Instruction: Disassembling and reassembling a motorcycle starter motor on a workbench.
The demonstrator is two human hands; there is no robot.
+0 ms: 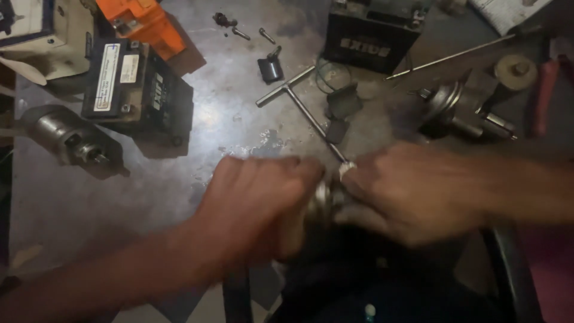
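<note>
Both hands are closed on one small metal part, near the middle of the scene: the left hand wraps its grip around the left end, and the right hand pinches the right end with thumb and fingers together. Motion blur smears the piece, so I can only guess it is a shiny cylindrical fitting, held just above something dark at the near edge.

Going by size across the grey counter: a black battery lies far left with an orange one beyond it, and another black battery stands at the far middle. A steel motor housing sits at the left edge, a round metal assembly to the right. A T-handle wrench runs from the far middle down until its tip touches the right hand. Loose bolts lie scattered at the far side.

Trouble I would watch for: the part looks slick, and a hard twist could slip it from either grip and drop it out of sight. The wrench tip sits close enough to jab a knuckle, and a swinging elbow could scatter those bolts.
</note>
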